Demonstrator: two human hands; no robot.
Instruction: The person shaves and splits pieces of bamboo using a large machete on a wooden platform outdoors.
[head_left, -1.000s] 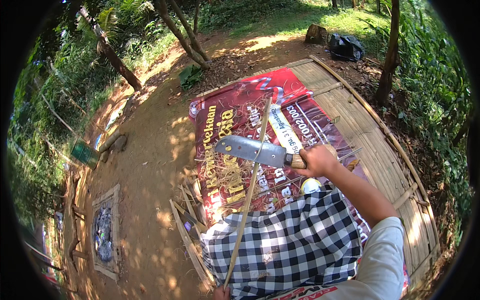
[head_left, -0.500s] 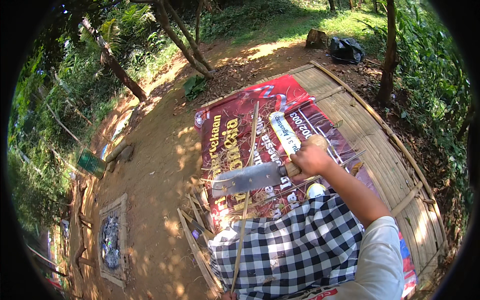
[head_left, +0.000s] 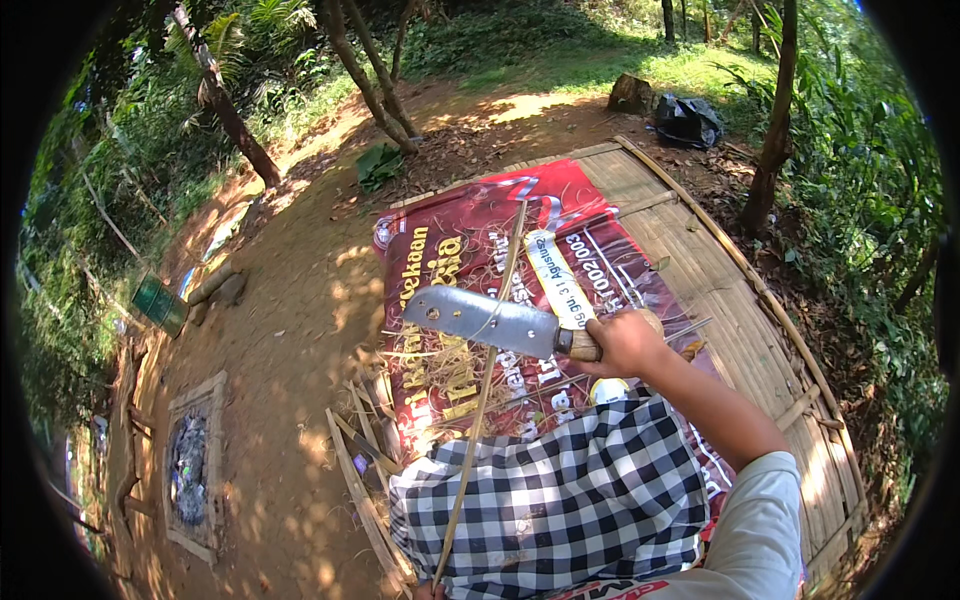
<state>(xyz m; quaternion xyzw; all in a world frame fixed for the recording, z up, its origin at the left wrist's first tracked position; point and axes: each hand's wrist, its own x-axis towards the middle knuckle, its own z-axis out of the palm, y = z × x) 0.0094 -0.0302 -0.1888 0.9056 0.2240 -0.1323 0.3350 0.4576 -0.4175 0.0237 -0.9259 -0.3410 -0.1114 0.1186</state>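
Note:
My right hand (head_left: 630,342) is wrapped round the wooden handle of a machete (head_left: 500,325). Its broad grey blade points left and crosses a long, thin bamboo strip (head_left: 466,455); a thin curled shaving shows by the blade. The strip runs from the lower edge up over a red printed banner (head_left: 590,185). At the bottom edge, the small visible part of my left hand (head_left: 428,590) is closed round the strip's near end. A black-and-white checkered cloth (head_left: 560,500) covers my lap beneath the strip.
Shavings lie scattered over the banner, which is spread on a bamboo platform (head_left: 700,260). Split bamboo pieces (head_left: 362,510) lie at its left side. A framed ash pit (head_left: 190,470) and a green container (head_left: 160,305) are farther left. A stump (head_left: 632,94) and black bag (head_left: 688,121) stand beyond.
The machete's blade tip has swung upward, and its blade now tilts down toward the handle. My right hand has shifted slightly lower. The whole view has shifted a little.

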